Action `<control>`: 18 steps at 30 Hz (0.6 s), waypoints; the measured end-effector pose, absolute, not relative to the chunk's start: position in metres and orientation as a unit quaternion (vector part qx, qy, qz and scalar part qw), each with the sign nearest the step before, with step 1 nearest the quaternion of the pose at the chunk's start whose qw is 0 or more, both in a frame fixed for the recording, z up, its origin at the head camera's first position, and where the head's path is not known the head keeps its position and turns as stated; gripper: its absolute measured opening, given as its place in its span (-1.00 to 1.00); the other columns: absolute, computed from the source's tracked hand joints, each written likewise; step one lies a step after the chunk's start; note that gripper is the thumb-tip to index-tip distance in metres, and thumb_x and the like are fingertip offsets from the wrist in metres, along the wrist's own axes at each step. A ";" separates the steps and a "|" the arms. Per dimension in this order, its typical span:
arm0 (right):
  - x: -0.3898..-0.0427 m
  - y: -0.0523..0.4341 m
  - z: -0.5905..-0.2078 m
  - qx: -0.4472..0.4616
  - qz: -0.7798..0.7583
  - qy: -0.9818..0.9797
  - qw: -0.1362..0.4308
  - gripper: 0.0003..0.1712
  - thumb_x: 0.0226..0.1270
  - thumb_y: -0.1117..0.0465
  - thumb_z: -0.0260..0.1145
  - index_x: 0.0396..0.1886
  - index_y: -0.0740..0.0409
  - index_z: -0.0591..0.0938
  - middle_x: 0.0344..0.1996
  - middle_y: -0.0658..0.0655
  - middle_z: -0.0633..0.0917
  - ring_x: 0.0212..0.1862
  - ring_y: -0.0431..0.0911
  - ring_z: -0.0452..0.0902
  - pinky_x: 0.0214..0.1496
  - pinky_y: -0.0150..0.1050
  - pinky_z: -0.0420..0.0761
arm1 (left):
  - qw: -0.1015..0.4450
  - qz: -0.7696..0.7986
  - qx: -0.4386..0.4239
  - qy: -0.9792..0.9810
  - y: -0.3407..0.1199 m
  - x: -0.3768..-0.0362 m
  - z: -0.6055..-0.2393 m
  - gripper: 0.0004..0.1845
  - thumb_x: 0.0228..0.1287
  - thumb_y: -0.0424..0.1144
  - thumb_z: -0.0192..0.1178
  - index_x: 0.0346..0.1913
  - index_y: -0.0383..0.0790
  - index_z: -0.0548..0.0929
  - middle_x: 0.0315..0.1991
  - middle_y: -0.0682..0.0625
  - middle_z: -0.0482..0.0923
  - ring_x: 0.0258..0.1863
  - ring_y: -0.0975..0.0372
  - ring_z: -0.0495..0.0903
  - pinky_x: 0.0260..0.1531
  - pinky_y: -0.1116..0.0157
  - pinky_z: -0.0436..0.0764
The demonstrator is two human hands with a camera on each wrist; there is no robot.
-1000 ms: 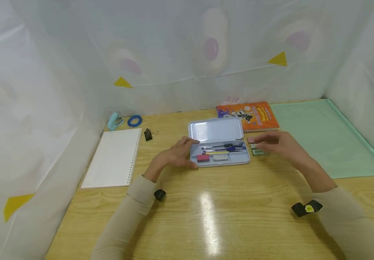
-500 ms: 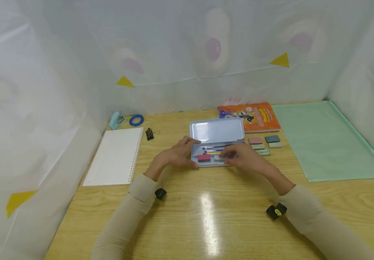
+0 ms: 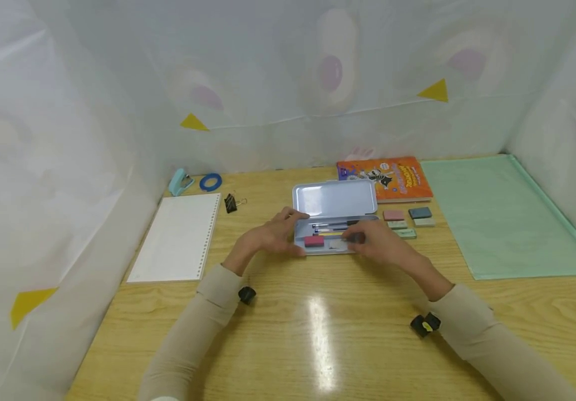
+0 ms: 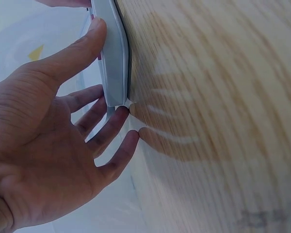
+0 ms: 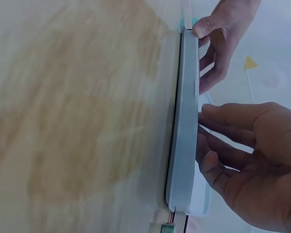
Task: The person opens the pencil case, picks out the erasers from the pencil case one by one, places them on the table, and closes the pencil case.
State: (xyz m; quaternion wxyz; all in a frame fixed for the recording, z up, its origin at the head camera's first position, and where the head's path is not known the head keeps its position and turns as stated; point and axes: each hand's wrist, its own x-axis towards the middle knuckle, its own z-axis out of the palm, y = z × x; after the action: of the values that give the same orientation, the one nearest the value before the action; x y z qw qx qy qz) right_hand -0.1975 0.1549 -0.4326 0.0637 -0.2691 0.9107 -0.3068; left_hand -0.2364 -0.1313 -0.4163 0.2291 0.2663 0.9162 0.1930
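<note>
A light blue pencil case (image 3: 335,250) lies with its lid (image 3: 335,200) raised at the back. Inside are several pens (image 3: 330,227), a dark pink eraser (image 3: 314,241) and a white eraser (image 3: 336,244). My left hand (image 3: 272,236) grips the case's left end, its thumb on the front wall and its fingers around the end. Reaching in from the right, my right hand (image 3: 380,240) pinches the right end of the white eraser. From the right wrist view, the front wall hides the fingertips of my right hand (image 5: 257,150).
Right of the case lie several more erasers: pink (image 3: 393,215), dark blue (image 3: 420,212), white and green. An orange book (image 3: 403,184) lies behind, beside a green mat (image 3: 513,223). At left are a notebook (image 3: 177,239), stapler (image 3: 180,182), blue tape roll (image 3: 210,182) and binder clip (image 3: 231,203).
My right hand has moved left from the erasers on the table into the pencil case, down to the white eraser, uncovering the loose erasers. My left hand stays on the case.
</note>
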 end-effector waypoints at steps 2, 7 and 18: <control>-0.197 0.153 -0.432 -0.268 -0.298 0.914 0.057 -0.76 0.36 0.36 0.42 -0.01 0.32 0.77 -0.28 0.12 0.76 -0.29 -0.10 0.54 -0.25 -0.22 0.56 | 0.228 0.194 0.266 0.916 -0.132 -0.237 -0.417 -0.03 0.32 0.04 0.44 0.65 -0.05 0.13 0.56 -0.11 0.01 0.52 0.02 0.12 0.53 0.04 0.24; -0.197 0.145 -0.431 -0.261 -0.295 0.918 0.037 -0.82 0.34 0.40 0.42 -0.09 0.33 0.79 -0.27 0.15 0.79 -0.24 -0.06 0.63 -0.17 -0.12 0.65 | 0.225 0.195 0.267 0.916 -0.132 -0.238 -0.418 -0.02 0.30 0.03 0.45 0.64 -0.05 0.14 0.57 -0.12 0.01 0.54 0.00 0.11 0.52 0.01 0.25; -0.199 0.144 -0.435 -0.230 -0.334 0.913 0.049 -0.85 0.28 0.46 0.38 -0.19 0.28 0.77 -0.25 0.16 0.76 -0.17 0.01 0.64 -0.04 0.00 0.68 | 0.227 0.196 0.267 0.916 -0.133 -0.238 -0.417 -0.02 0.30 0.03 0.46 0.64 -0.05 0.14 0.57 -0.13 0.02 0.54 -0.02 0.12 0.51 0.00 0.27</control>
State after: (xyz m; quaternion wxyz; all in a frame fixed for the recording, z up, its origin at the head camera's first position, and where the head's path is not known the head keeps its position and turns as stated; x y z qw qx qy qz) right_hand -0.1989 0.1436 -0.4352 0.0489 -0.2301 0.9127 -0.3340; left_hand -0.2378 -0.1327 -0.4171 0.2268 0.2671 0.9158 0.1964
